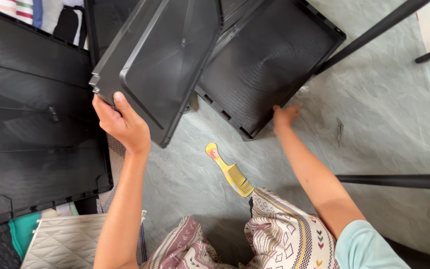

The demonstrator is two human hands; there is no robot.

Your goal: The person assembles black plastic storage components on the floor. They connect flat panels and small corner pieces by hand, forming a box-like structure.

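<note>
The left hand is clenched on a corner of a flat black plastic tray panel, tilted up in the upper middle of the frame. It looks stiff and light — best held by its rim. The right hand rests with fingers loose against another black plastic tray on the grey floor — holding nothing. A yellow comb lies nearby.

packages: none in view | labels: none in view | signs: none in view | screens: none in view — nothing of these kinds shows anywhere in the head view
</note>
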